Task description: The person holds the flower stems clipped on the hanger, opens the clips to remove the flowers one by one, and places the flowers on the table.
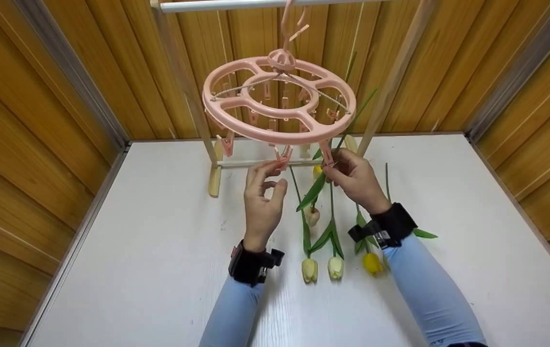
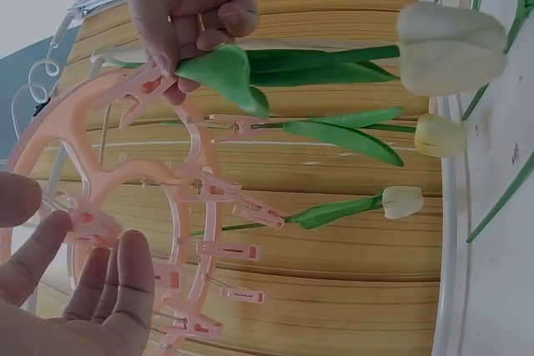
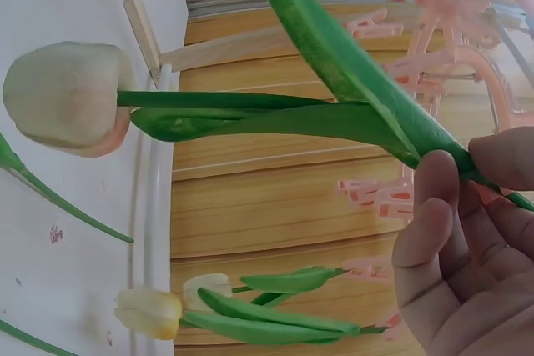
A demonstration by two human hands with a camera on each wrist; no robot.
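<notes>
A pink round clip hanger [image 1: 236,112] hangs from a white rod [image 1: 236,5] over a white table [image 1: 159,250]. My right hand [image 1: 354,177] pinches the green stem of a pale tulip [image 1: 312,215] just below a pink clip [image 1: 326,153] at the ring's front; the bloom hangs downward. In the right wrist view the right hand's fingers [image 3: 455,239] curl round that stem, with the bloom [image 3: 67,97] at the left. My left hand [image 1: 261,197] is raised beside it, its index fingertip touching another pink clip [image 1: 282,159], the other fingers fairly straight [image 2: 117,289].
Three more tulips [image 1: 335,266] lie on the table between my forearms, blooms toward me. A wooden rack [image 1: 215,180] stands at the back and carries the rod. Wood-panelled walls close in the table on three sides. Other tulips [image 2: 402,201] hang from clips.
</notes>
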